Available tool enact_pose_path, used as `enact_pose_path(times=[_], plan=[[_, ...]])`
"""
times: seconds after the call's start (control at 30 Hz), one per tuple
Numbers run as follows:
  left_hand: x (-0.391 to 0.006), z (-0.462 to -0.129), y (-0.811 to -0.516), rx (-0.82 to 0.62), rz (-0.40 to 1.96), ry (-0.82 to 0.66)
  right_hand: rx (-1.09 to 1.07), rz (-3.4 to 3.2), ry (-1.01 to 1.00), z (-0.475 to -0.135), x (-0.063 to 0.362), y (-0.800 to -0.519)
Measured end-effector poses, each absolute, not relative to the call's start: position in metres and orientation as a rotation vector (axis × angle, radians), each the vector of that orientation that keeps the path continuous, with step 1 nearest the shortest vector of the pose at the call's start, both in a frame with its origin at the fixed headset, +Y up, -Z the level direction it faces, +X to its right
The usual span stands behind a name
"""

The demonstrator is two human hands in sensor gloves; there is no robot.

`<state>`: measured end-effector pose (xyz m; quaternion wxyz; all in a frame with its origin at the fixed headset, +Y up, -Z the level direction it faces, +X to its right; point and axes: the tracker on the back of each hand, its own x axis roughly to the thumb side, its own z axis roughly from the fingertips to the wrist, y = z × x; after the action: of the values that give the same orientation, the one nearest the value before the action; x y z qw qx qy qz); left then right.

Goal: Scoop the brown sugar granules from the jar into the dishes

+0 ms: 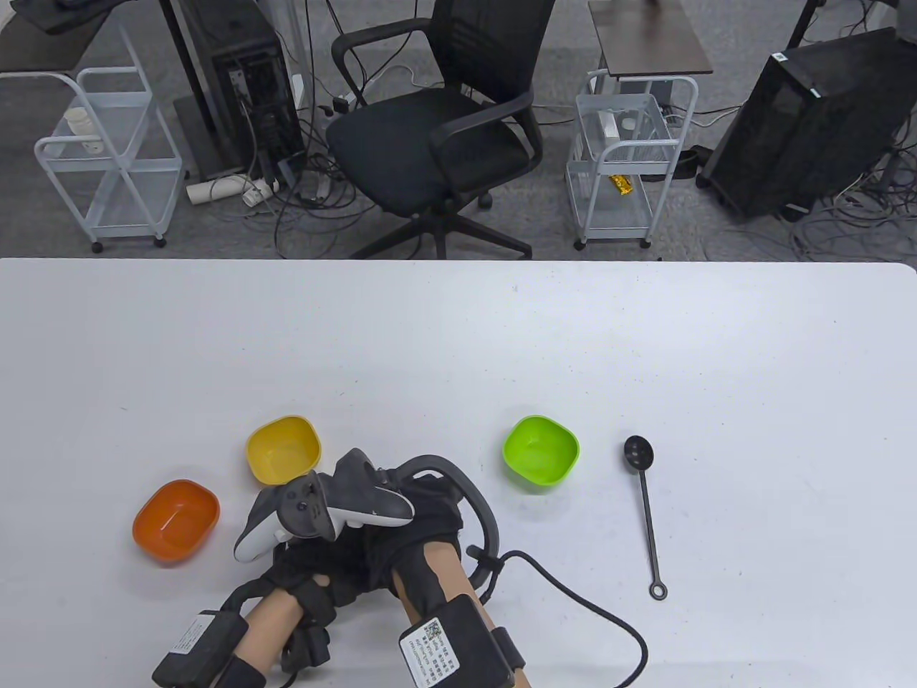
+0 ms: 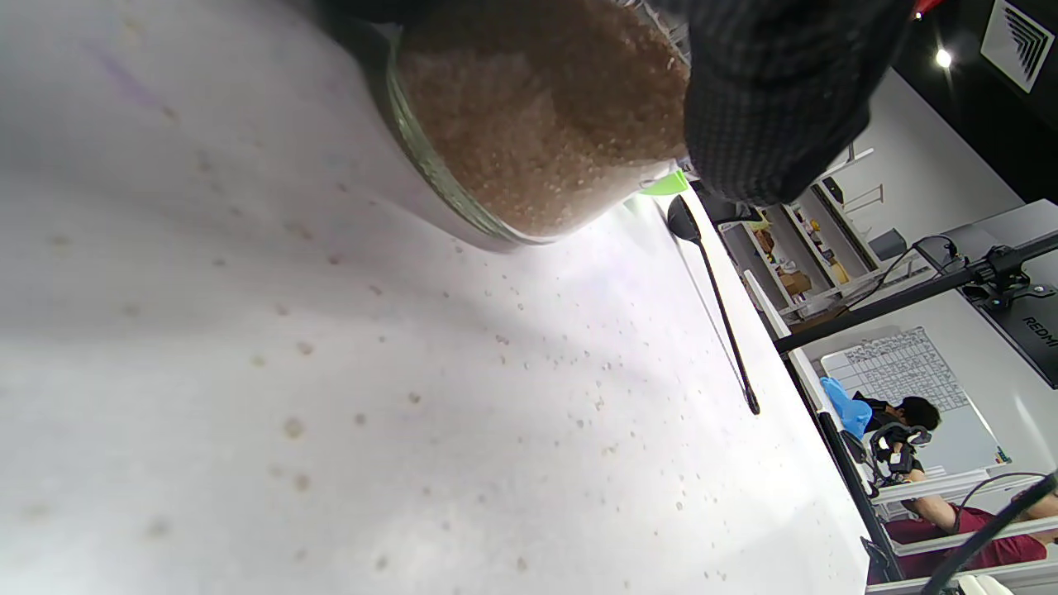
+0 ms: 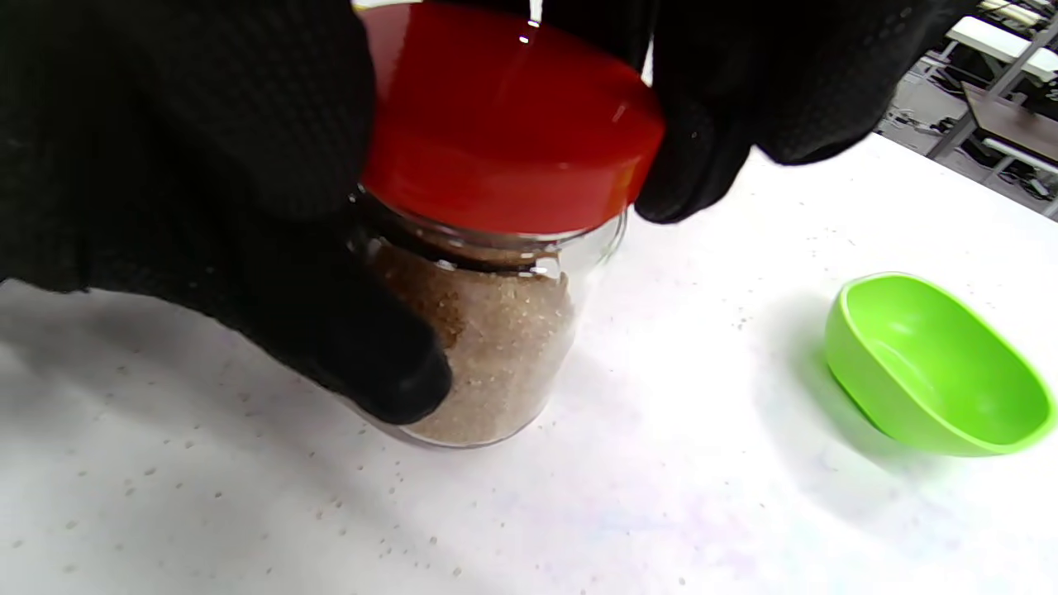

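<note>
On the white table (image 1: 458, 337), farthest left, sits the orange dish (image 1: 175, 519), with the yellow dish (image 1: 284, 448) just beyond it to the right. Next come both gloved hands, bunched together near the front edge. The left hand (image 1: 315, 566) wraps the glass jar (image 3: 488, 347) of brown sugar (image 2: 545, 107), its fingers curled round the wall. The jar stands on the table, about half full, and is hidden under the trackers in the table view. The right hand (image 1: 423, 530) sits over the jar's top, fingers (image 3: 702, 149) and thumb pinching the rim of the red lid (image 3: 504, 124). The lid looks tipped and perhaps already loose from the glass, though the wrist view does not settle it. Right of the hands lies the green dish (image 1: 541, 453), and further right the black spoon (image 1: 645, 512) lies flat, untouched, bowl away from the person.
</note>
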<state>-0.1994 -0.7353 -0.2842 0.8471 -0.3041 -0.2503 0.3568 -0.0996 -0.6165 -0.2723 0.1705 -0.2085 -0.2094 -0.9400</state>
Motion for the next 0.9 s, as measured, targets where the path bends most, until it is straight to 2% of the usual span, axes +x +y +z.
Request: enact_pose_path(times=[0.27, 0.37, 0.7, 0.9], plan=[[-0.2, -0.284, -0.736, -0.64, 0.752, -0.526, -0.686, -2.654, -0.652, -0.274, -0.102, -0.621], [-0.199, -0.284, -0.735, -0.64, 0.751, -0.525, -0.712, -2.666, -0.606, -0.267, -0.096, -0.614], [-0.201, -0.283, -0.735, -0.634, 0.749, -0.525, -0.823, -2.682, -0.582, -0.264, -0.09, -0.618], [-0.205, -0.28, -0.731, -0.612, 0.72, -0.554, -0.875, -2.756, -0.555, -0.264, -0.081, -0.607]])
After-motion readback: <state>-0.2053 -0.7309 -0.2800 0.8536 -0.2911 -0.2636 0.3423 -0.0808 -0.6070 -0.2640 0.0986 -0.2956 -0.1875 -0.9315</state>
